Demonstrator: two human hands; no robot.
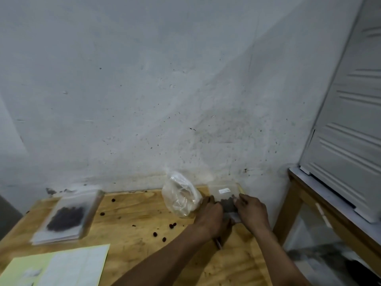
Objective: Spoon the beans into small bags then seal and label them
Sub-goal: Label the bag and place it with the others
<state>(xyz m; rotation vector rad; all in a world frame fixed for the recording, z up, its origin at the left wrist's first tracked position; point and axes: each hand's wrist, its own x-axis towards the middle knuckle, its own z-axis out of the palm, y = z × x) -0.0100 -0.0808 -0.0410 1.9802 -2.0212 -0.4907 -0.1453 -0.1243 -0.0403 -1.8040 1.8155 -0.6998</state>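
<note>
1. Looking down from the head camera, both hands work at the far right corner of a wooden table point(132, 219) set against a stained white wall point(144, 89).
2. The left hand point(212, 215) and right hand point(252, 211) lie side by side on a small clear bag point(224, 195) that lies flat on the table and holds a dark clump of beans point(227, 204).
3. The left hand's fingers curl onto the bag's left edge and the right hand's fingers pinch its right side; the picture is blurred, so the exact grip is hard to read.
4. A white label point(224, 190) sits on the upper part of that bag.
5. A crumpled clear plastic bag point(180, 195) stands just left of the hands.
6. A pen-like object point(218, 243) pokes out below the left wrist; whether it is held, I cannot tell.
7. A filled bag point(68, 215) of dark beans lies on a stack at the table's left side, well apart from the hands.
8. Loose beans point(172, 225) are scattered between the two.
9. Sheets of paper point(61, 267) lie at the near left corner.
10. A white cabinet point(350, 131) stands on a bench to the right.
</note>
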